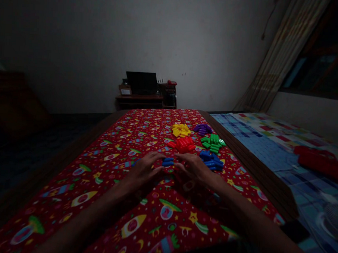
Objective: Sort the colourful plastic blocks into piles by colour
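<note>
Two short blue plastic pieces [168,162], shaped like small tubes, lie side by side between my hands. My left hand [146,169] is at their left end, thumb and fingertips curved round it in a loose pinch. From the other side, my right hand [194,168] does the same at the right end. Exact finger contact is hard to see in the dim light. Just beyond my right hand is a pile of similar blue pieces [211,161]. A pile of red pieces [184,144] lies ahead of my fingers. Another bit of blue shows behind my left hand.
Yellow pieces [181,130], purple pieces [203,129] and green pieces [213,142] lie in piles farther along the red patterned cloth [133,223]. A dark table edge [256,175] runs along the right. Beyond stand a monitor [141,82] and a small desk [139,98].
</note>
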{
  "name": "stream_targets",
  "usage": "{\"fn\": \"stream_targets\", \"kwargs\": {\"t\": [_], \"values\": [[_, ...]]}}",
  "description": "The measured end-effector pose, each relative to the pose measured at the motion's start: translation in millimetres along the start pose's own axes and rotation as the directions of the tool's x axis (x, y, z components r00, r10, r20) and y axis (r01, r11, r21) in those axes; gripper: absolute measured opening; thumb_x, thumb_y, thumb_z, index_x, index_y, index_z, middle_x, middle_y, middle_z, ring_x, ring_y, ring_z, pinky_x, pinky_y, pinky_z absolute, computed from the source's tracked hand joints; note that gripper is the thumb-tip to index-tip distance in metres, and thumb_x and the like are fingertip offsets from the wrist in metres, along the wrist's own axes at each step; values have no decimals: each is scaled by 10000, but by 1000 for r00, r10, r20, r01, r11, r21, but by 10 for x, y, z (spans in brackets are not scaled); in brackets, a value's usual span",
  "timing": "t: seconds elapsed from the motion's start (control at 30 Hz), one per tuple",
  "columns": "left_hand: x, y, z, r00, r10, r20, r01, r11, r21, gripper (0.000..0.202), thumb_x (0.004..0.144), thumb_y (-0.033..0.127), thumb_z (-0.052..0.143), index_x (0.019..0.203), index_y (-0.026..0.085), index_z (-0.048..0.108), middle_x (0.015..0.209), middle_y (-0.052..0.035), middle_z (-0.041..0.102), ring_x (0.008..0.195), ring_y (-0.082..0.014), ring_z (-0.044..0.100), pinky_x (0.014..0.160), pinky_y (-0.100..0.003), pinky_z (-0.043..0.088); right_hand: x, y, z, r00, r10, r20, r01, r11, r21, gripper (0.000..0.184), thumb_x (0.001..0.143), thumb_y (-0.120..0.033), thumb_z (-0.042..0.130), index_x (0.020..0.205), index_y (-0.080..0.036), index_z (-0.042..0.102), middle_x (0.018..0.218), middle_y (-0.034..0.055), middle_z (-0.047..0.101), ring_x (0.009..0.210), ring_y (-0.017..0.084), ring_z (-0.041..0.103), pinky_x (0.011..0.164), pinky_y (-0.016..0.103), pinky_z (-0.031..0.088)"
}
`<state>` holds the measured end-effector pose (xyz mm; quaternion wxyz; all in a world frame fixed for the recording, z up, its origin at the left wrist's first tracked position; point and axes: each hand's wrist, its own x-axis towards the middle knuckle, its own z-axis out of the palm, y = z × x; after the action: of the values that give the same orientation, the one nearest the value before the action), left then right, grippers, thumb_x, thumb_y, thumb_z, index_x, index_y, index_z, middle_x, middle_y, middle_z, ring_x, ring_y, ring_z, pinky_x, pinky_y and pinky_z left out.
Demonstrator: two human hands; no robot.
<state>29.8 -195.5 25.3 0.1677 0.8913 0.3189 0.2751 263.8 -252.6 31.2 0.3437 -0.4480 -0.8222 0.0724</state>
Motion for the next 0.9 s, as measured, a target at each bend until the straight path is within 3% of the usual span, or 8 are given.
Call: {"fn": "stream_targets", "kwargs": {"t": [0.1,0.23,0.4,0.57,0.67,0.77,0.9], "values": [[-32,143,97,999,46,30,-45,999,-20,288,884,335,524,1155,254,583,1169,-59,622,1087,-229,580,936,-349,468,-39,-58,163,997,-48,60,49,998,-26,285,916,-259,519,1170,-187,625,1022,98,711,839,175,654,734,261,460],[-29,25,-9,999,36,28,-37,998,49,315,903,389,500,1169,238,578,1201,-74,604,1090,-231,577,933,-345,466,-30,33,-5,999,-3,41,6,998,-65,213,875,-174,549,1047,-181,674,952,81,716,811,164,642,717,243,440],[-96,-416,-386,987,-159,-20,157,933,323,329,818,426,569,1056,213,645,1125,-106,638,1044,-279,589,919,-378,455,-6,213,-461,966,257,16,-245,937,-250,189,816,-151,576,953,-173,705,802,55,703,691,149,605,618,229,386],[-163,-622,-543,927,-355,125,270,859,436,315,733,384,611,998,230,681,1044,-91,689,957,-284,631,817,-332,479,-101,405,-610,910,415,-9,-370,800,-472,151,834,-202,572,883,-168,711,843,87,692,786,179,597,664,253,375],[-94,-609,-491,923,-350,161,265,880,395,261,719,323,580,937,239,696,967,-61,712,880,-260,652,750,-302,484,-118,479,-600,919,389,-61,-367,788,-494,154,838,-175,556,886,-159,701,882,105,683,844,197,590,716,269,387],[2,-486,-381,947,-300,113,256,920,298,246,706,325,583,900,227,698,903,-51,718,836,-252,656,715,-298,488,-54,436,-570,945,303,-121,-326,849,-416,187,870,-203,514,837,-160,693,829,100,677,770,187,586,693,275,401],[52,-140,-136,972,-235,28,234,972,31,364,758,381,596,1086,229,642,1009,-48,709,877,-238,663,732,-308,513,19,193,-392,981,149,-121,-168,971,-172,237,918,-284,489,907,-173,699,849,74,703,744,159,602,686,255,419]]}}
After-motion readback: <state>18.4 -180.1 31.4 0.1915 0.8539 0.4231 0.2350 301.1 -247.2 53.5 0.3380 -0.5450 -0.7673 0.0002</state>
